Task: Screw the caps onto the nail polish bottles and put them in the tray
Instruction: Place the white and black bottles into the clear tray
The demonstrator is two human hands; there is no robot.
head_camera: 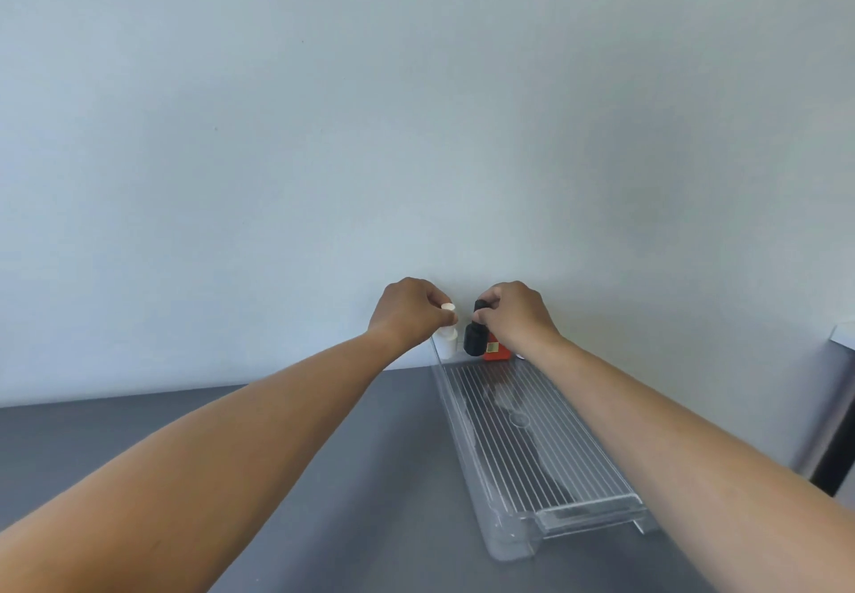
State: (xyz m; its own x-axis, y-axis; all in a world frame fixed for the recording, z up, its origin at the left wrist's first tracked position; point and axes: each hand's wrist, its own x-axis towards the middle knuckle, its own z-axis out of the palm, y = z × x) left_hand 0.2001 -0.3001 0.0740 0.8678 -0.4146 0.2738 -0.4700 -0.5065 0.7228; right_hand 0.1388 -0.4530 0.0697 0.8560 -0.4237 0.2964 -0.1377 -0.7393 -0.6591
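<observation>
A long clear ribbed tray (532, 444) lies on the grey table, reaching back to the wall. At its far end my left hand (407, 310) pinches the white cap of a white bottle (447, 346) that stands at the tray's far left corner. My right hand (516, 312) pinches the black cap of a black bottle (474, 338) right beside it. A red bottle (495, 351) stands just behind my right hand, partly hidden by it. Both bottles are upright.
The grey table (324, 477) runs up to a plain pale wall (416, 130). A grey and dark piece of furniture or appliance (833, 430) stands at the right edge, close to my right forearm.
</observation>
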